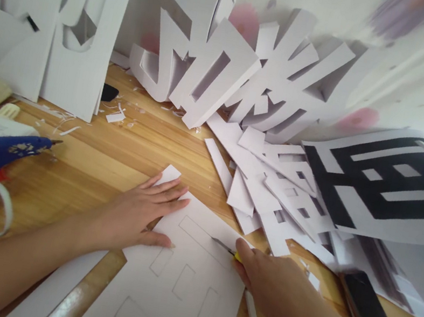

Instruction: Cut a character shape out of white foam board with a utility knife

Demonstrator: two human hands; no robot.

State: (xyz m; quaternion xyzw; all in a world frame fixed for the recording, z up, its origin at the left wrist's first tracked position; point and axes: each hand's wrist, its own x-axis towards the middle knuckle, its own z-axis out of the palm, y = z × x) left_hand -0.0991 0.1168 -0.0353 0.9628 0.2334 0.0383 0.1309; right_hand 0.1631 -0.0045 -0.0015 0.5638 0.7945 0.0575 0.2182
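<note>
White, flat, grey-lined board (200,282) lies at six o'clock beneath my spread left hand (132,214); overpressed, the yellow-handled knife (223,246) my right hand (263,271) grips could skid toward my left thumb (159,240), its nine o'clock.

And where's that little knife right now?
In the head camera's view, the knife is just right of centre, gripped in the person's right hand, with its blade at the long rectangle drawn on the white board.
</note>
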